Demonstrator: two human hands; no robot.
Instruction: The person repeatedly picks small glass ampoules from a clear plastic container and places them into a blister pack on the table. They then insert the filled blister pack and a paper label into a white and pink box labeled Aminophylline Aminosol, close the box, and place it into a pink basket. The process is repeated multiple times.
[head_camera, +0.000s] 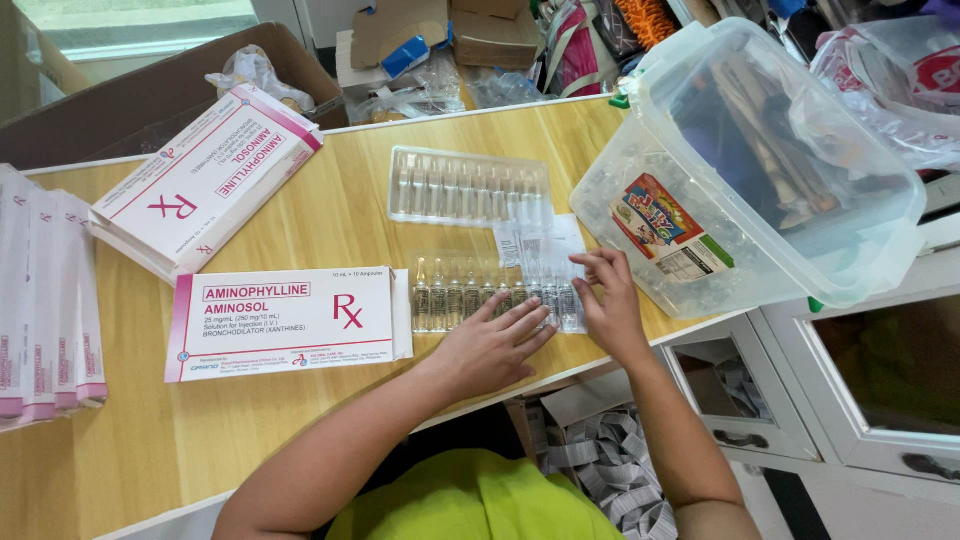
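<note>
A clear plastic tray of several glass ampoules (450, 296) lies on the wooden table (330, 215), half slid out of a white and pink medicine box (285, 322). My left hand (492, 345) rests flat on the tray's near edge, fingers spread over the ampoules. My right hand (608, 300) touches the tray's right end with its fingertips, next to a folded paper leaflet (545, 242). A second clear tray (468, 187) lies further back on the table.
A large clear plastic tub (790, 190) lies tilted at the table's right end. Two stacked medicine boxes (205, 178) lie at the back left, more boxes (45, 300) stand at the left edge. White drawers (850, 390) and paper scraps (610, 465) sit below right.
</note>
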